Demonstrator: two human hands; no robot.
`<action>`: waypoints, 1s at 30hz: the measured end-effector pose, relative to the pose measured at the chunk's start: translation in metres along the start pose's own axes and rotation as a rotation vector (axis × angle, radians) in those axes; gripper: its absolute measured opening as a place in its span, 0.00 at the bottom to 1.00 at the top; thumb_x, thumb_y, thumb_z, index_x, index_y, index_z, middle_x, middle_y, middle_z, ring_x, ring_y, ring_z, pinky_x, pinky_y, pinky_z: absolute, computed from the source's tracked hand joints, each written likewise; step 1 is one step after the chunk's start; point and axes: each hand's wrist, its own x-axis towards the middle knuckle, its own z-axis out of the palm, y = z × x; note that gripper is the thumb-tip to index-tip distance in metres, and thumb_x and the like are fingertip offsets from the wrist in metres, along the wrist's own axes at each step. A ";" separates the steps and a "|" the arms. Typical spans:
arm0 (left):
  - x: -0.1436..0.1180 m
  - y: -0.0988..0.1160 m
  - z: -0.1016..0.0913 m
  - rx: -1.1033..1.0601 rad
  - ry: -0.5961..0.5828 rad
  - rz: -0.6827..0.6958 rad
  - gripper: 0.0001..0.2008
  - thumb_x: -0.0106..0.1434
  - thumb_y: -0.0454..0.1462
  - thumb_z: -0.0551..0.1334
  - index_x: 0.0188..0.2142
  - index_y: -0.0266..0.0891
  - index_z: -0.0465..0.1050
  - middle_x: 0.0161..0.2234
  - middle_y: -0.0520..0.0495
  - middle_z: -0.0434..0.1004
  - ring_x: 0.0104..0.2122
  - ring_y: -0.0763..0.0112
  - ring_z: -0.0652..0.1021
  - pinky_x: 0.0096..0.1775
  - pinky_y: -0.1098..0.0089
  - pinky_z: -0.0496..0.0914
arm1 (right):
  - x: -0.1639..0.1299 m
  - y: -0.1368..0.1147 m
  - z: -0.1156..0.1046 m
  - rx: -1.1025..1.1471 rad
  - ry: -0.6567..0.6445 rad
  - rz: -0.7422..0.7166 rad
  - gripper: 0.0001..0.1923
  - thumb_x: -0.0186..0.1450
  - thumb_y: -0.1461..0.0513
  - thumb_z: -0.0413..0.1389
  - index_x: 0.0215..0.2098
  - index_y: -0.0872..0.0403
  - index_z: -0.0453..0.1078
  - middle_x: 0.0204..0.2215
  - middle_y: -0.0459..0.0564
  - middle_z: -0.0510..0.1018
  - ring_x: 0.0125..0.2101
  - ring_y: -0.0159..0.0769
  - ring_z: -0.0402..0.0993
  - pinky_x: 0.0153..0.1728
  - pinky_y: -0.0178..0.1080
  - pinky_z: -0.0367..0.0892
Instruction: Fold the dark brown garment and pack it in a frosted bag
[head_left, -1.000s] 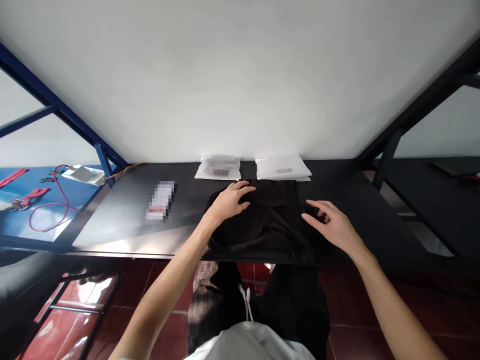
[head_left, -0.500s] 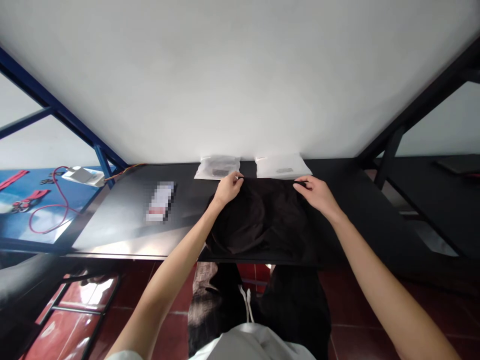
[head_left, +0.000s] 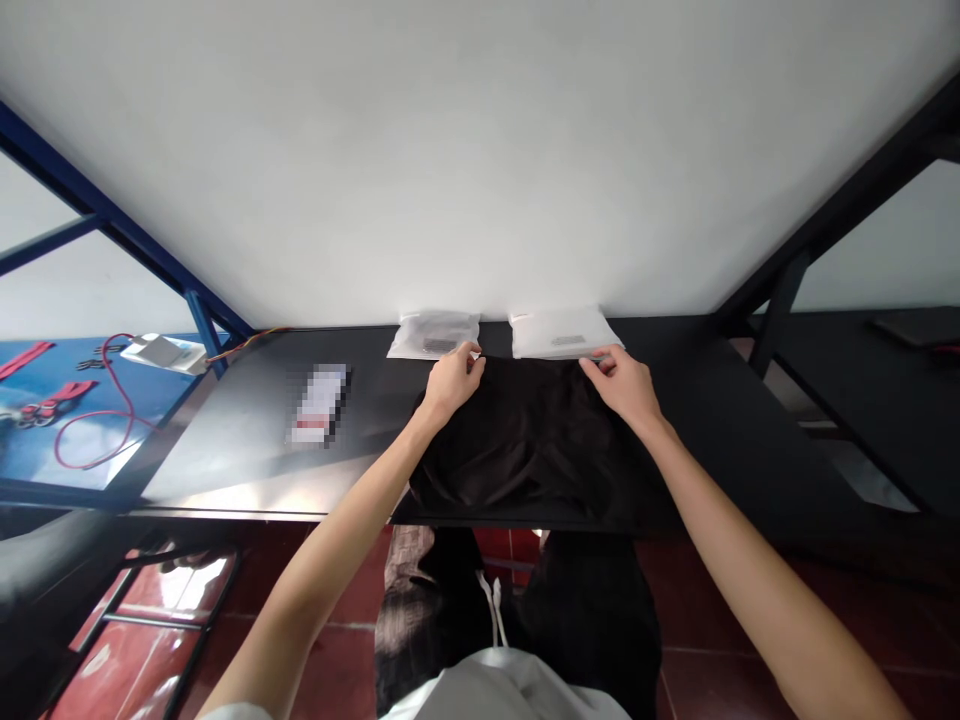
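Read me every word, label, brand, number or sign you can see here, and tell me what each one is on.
No text can be read.
Left white bag: a small dark patch, too small and blurred to read.
Right white bag: a small grey patch, too small and blurred to read.
Pixelated item: blurred into blocks, unreadable.
Black cloth: no text visible.

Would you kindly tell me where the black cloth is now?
In the head view, the black cloth lies mid-picture on the black table, its far edge between the left hand and right hand, just short of the white pouches.
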 end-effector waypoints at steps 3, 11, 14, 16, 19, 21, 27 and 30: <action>-0.023 0.006 -0.007 -0.008 0.045 0.118 0.11 0.71 0.37 0.60 0.51 0.42 0.77 0.48 0.42 0.84 0.50 0.56 0.82 0.51 0.62 0.74 | -0.018 -0.017 -0.013 0.026 0.103 -0.178 0.15 0.70 0.50 0.54 0.39 0.50 0.75 0.34 0.53 0.83 0.32 0.43 0.78 0.36 0.45 0.74; -0.092 -0.012 0.002 0.138 -0.149 0.337 0.26 0.74 0.48 0.59 0.67 0.46 0.68 0.71 0.40 0.64 0.71 0.47 0.63 0.69 0.43 0.58 | -0.080 -0.034 -0.009 -0.058 -0.383 -0.449 0.24 0.75 0.50 0.51 0.66 0.45 0.70 0.67 0.54 0.72 0.67 0.50 0.67 0.63 0.56 0.69; -0.097 -0.028 0.002 0.176 -0.207 0.349 0.29 0.74 0.49 0.58 0.71 0.49 0.62 0.75 0.42 0.55 0.74 0.47 0.57 0.71 0.41 0.54 | -0.088 -0.019 0.001 -0.177 -0.455 -0.462 0.29 0.76 0.48 0.50 0.72 0.43 0.62 0.72 0.54 0.64 0.72 0.52 0.57 0.67 0.61 0.62; -0.098 -0.035 0.001 0.180 -0.206 0.358 0.29 0.75 0.50 0.58 0.72 0.49 0.61 0.75 0.42 0.54 0.74 0.48 0.56 0.71 0.42 0.53 | -0.090 -0.012 0.004 -0.216 -0.458 -0.482 0.29 0.76 0.48 0.49 0.73 0.43 0.60 0.73 0.54 0.62 0.73 0.52 0.55 0.68 0.62 0.60; -0.099 -0.041 -0.001 0.180 -0.201 0.369 0.30 0.75 0.50 0.57 0.72 0.49 0.60 0.75 0.42 0.54 0.74 0.49 0.57 0.71 0.43 0.54 | -0.091 -0.009 0.006 -0.252 -0.466 -0.507 0.30 0.76 0.47 0.48 0.73 0.42 0.59 0.73 0.54 0.62 0.73 0.51 0.55 0.68 0.61 0.60; -0.099 -0.042 -0.002 0.182 -0.206 0.369 0.30 0.75 0.51 0.57 0.72 0.49 0.60 0.75 0.42 0.54 0.74 0.49 0.57 0.71 0.44 0.54 | -0.091 -0.011 0.006 -0.275 -0.474 -0.513 0.31 0.76 0.46 0.47 0.73 0.44 0.60 0.73 0.55 0.62 0.73 0.51 0.55 0.68 0.60 0.60; -0.098 -0.042 0.000 0.190 -0.227 0.359 0.31 0.76 0.52 0.54 0.73 0.46 0.60 0.75 0.40 0.53 0.74 0.49 0.56 0.72 0.44 0.52 | -0.093 -0.012 0.009 -0.303 -0.460 -0.517 0.31 0.76 0.45 0.46 0.74 0.45 0.59 0.73 0.55 0.61 0.72 0.50 0.56 0.68 0.59 0.60; -0.099 -0.042 0.001 0.185 -0.221 0.363 0.30 0.76 0.52 0.54 0.72 0.46 0.60 0.75 0.41 0.53 0.74 0.49 0.56 0.71 0.44 0.53 | -0.094 -0.010 0.009 -0.297 -0.451 -0.520 0.31 0.76 0.45 0.46 0.73 0.45 0.60 0.73 0.55 0.61 0.72 0.50 0.56 0.68 0.59 0.60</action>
